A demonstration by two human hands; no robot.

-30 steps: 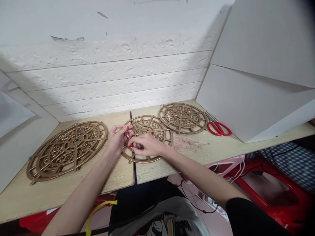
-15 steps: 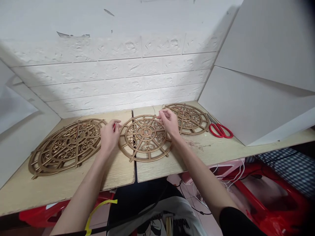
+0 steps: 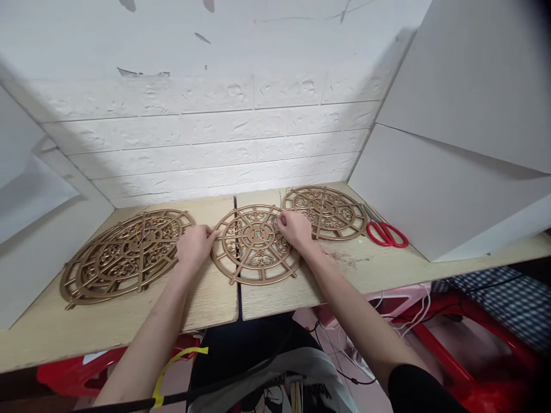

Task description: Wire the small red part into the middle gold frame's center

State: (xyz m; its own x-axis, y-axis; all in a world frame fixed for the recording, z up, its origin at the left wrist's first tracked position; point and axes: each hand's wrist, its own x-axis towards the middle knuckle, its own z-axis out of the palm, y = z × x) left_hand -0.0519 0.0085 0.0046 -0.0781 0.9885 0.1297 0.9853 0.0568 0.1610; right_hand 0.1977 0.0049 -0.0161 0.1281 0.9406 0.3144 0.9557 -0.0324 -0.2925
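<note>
Bracing the middle disc (image 3: pixel 255 252) from both sides: my left hand (image 3: pixel 196 244) curls at its left rim and my right hand (image 3: pixel 295 228) at its upper right rim. I can't tell whether either truly pinches. It lies flat on the table (image 3: pixel 275 292), steadied, I'd judge. A larger disc (image 3: pixel 124 255) lies to its left. To its right, a third disc (image 3: pixel 327 213) crowds my right hand, with red scissors (image 3: pixel 386 234) beyond.

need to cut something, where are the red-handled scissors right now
In the head view the red-handled scissors lie on the pale wooden tabletop, far right, just beyond the rightmost round gold openwork disc and beside the white panel.
</note>
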